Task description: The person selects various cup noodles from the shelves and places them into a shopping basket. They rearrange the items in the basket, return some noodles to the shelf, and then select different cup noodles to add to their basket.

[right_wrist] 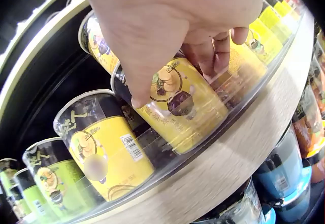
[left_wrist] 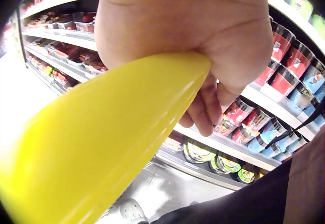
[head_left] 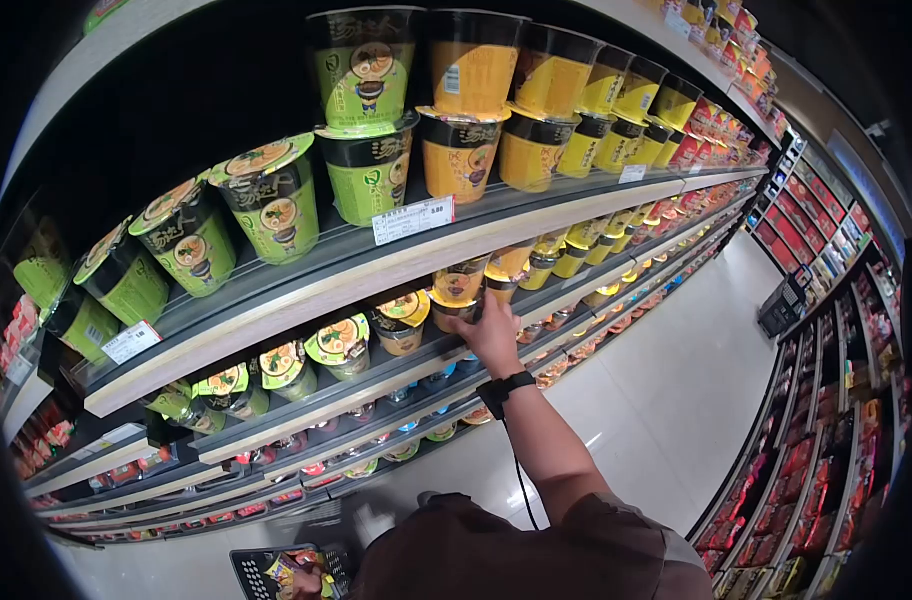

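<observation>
My right hand (right_wrist: 188,26) grips a yellow instant noodle cup (right_wrist: 193,117) at the front of a shelf. The thumb lies along its left side and the fingers come down on its right. Another yellow cup (right_wrist: 111,158) stands to its left. In the head view that hand (head_left: 491,335) reaches under the upper shelf board. Low down, my left hand (left_wrist: 188,26) holds a smooth yellow handle (left_wrist: 111,127), which runs from the palm towards the wrist camera. In the head view the left hand (head_left: 301,580) is over a dark shopping basket (head_left: 251,575) containing packages.
Green noodle cups (head_left: 276,215) and stacked orange and yellow cups line the upper shelf (head_left: 276,330). A price tag (head_left: 413,220) hangs on its edge. More shelves (head_left: 826,430) stand across the aisle floor (head_left: 636,390), with a dark cart or basket (head_left: 784,303) farther along.
</observation>
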Motion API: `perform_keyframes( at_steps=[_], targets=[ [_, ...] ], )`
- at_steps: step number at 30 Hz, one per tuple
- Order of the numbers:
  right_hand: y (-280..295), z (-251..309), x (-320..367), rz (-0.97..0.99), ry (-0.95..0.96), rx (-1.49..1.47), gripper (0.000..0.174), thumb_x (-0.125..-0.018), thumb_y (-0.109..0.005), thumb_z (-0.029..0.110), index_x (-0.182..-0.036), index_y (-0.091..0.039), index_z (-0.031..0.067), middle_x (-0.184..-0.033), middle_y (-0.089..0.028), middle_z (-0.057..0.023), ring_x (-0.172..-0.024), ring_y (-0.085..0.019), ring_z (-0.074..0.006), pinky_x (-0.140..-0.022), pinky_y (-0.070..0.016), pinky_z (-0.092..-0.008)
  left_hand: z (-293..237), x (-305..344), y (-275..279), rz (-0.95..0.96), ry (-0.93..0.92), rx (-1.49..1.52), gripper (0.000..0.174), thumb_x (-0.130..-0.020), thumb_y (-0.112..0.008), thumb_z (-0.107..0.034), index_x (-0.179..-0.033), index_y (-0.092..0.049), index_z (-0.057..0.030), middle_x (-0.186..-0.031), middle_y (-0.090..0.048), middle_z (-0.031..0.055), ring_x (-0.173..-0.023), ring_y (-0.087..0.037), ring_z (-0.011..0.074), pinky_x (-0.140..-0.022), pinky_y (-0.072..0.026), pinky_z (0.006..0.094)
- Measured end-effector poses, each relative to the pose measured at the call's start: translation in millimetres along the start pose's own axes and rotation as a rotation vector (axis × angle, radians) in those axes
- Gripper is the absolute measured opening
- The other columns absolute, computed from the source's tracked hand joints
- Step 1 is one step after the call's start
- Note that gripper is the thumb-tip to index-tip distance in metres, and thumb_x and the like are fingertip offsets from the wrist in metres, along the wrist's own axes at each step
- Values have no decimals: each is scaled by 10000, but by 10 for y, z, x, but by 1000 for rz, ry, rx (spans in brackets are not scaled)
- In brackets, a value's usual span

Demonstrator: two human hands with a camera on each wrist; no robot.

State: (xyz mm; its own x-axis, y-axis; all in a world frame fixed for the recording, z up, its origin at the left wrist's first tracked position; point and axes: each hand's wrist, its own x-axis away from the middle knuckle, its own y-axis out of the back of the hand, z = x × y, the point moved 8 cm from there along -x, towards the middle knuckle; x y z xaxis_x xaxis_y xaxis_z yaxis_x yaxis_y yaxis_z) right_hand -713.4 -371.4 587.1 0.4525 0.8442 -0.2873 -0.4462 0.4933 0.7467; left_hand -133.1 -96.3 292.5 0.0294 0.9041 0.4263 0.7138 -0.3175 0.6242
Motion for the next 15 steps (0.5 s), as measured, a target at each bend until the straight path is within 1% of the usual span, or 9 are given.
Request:
perform_keyframes(
  at_steps=[6,10,13,15],
  targets=[
    [-43,-31,5,-51,20,-11,733,-690,-807,498,-1206,-539,52,-1019,-648,-150,-1031,-544,-331,-887,-341,-416,-64,95,4,20,31,49,333,-900,-477,-238,-874,-743,-39,-901,-713,171,-916,-666,328,-842,-498,392],
    [-42,-14,29,-3,0,-24,744,-690,-805,505,-1213,-542,46,-1023,-643,-156,-1035,-543,-331,-896,-341,-414,-140,122,24,31,30,31,336,-906,-473,-236,-877,-745,-42,-895,-715,166,-904,-670,322,-835,-502,388],
    [-79,-35,32,-35,4,-38,740,-690,-805,506,-1204,-549,39,-1019,-641,-163,-1029,-547,-331,-906,-340,-414,-74,88,16,14,-2,-8,333,-905,-478,-241,-873,-745,-44,-898,-715,167,-904,-669,328,-831,-503,389],
    [-90,-63,32,-71,1,-30,737,-687,-806,495,-1200,-551,32,-1014,-641,-164,-1010,-557,-332,-913,-344,-420,-67,89,21,5,14,-8,328,-901,-483,-238,-872,-743,-42,-899,-716,163,-903,-670,323,-829,-503,385]
  ],
)
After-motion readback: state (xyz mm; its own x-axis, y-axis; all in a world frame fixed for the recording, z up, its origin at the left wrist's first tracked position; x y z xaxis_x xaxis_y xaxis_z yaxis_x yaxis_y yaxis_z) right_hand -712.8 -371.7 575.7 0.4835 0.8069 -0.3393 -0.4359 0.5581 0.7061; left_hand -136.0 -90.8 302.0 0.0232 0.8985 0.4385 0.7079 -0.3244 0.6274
